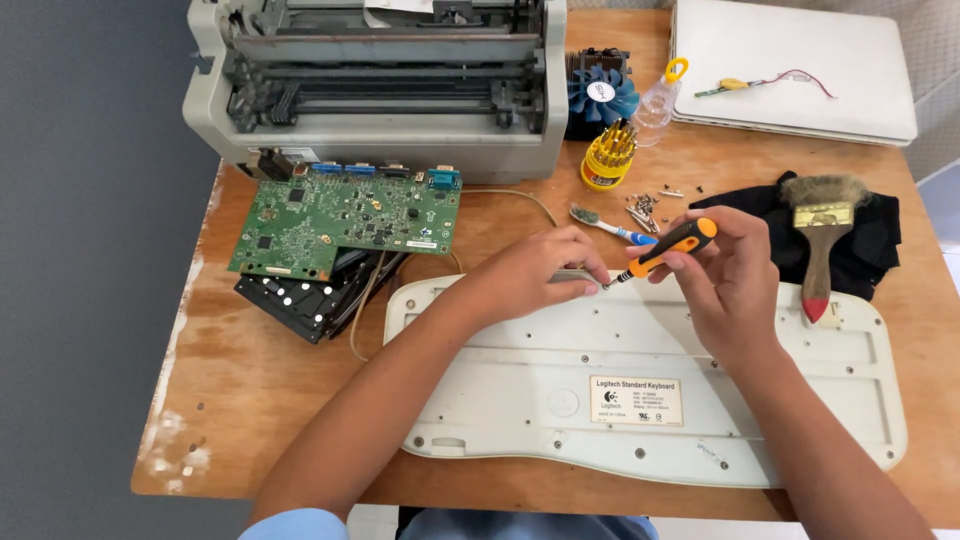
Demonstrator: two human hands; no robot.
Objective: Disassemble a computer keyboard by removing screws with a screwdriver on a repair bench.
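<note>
Unscrewing: right hand (735, 285) gripped an orange screwdriver (668, 247) at the upturned keyboard's (650, 395) top edge.
Bracing: left hand (540, 272) pinched there.
Progress: loose screws (642, 207) lay beyond; others apparently remained.

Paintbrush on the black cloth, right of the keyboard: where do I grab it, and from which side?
Take the paintbrush by its wooden handle, about midway, coming from above with fingers closing across it from left and right. It lies flat on the black cloth, bristles pointing away, red-tipped end resting on the keyboard edge, so the handle is the narrow, exposed part.
</note>
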